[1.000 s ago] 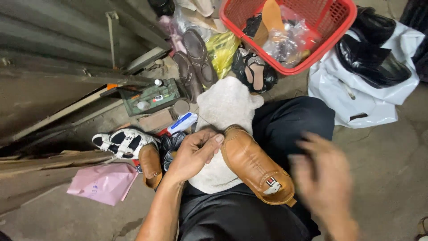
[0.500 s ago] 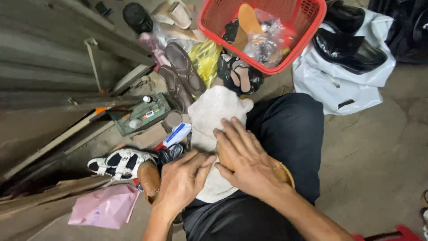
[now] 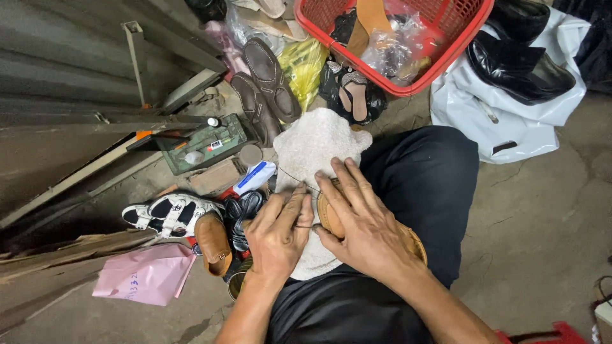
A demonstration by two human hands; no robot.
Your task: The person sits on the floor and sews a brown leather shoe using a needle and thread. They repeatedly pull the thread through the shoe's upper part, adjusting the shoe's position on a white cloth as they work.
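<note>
On our lap, over a white towel (image 3: pixel 315 143), lies the tan shoe (image 3: pixel 331 213): our right hand (image 3: pixel 363 226) covers it, fingers spread; left hand (image 3: pixel 277 232) fingers pinch a thread (image 3: pixel 298 180).

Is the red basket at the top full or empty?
Partly full, at least. The red basket holds a tan sole and clear plastic bags; its upper part is cut off by the frame.

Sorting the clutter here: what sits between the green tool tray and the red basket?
In the head view, a pair of brown shoes and a yellow plastic bag lie between green tool tray and red basket.
</note>
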